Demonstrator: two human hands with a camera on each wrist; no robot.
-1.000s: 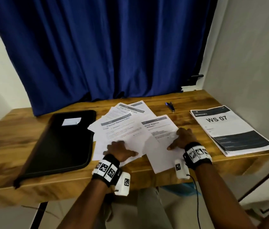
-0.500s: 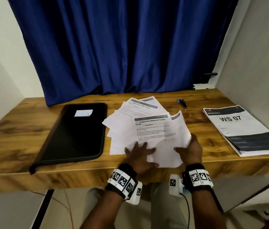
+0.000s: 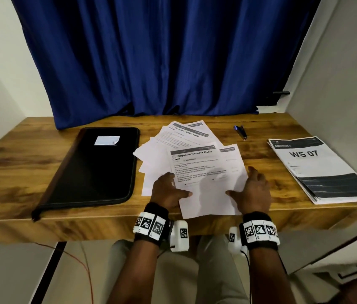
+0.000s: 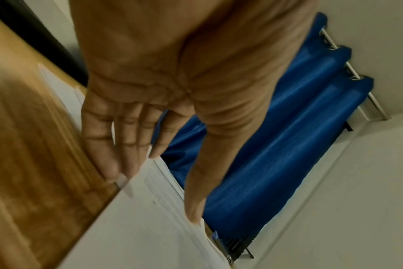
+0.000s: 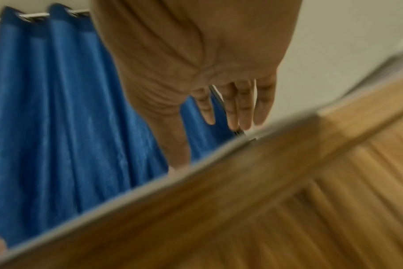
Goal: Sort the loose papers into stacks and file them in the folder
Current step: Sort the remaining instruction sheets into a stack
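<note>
Papers fanned out mid-table, and both hands are on them! Left hand (image 3: 166, 190) sits at the near left edge of the top sheet (image 3: 206, 178), the one headed "Organize Network Cable Coils", thumb lying across its lower margin and fingers (image 4: 117, 145) stretched straight beneath its edge, so thumb and fingers pinch that sheet. Right hand (image 3: 254, 191) takes the opposite edge, thumb on top of the paper, fingers (image 5: 239, 105) long and straight along the far side; whether they actually clamp the sheet I cannot tell, the wrist view is too blurred. Loose papers (image 3: 173, 141) spread beyond the left fingers, overlapping like a hand of cards, one reading "Wipe the Coffee Table". Black folder (image 3: 94, 170) lies closed and flat well to the left of the left fingers, a small white label on its cover. Right of the right fingers, apart, a "WS 07" stack (image 3: 320, 170). Blue pen (image 3: 240, 132) beyond, near the blue curtain (image 3: 162, 55). All on the wooden table (image 3: 19, 172)
</note>
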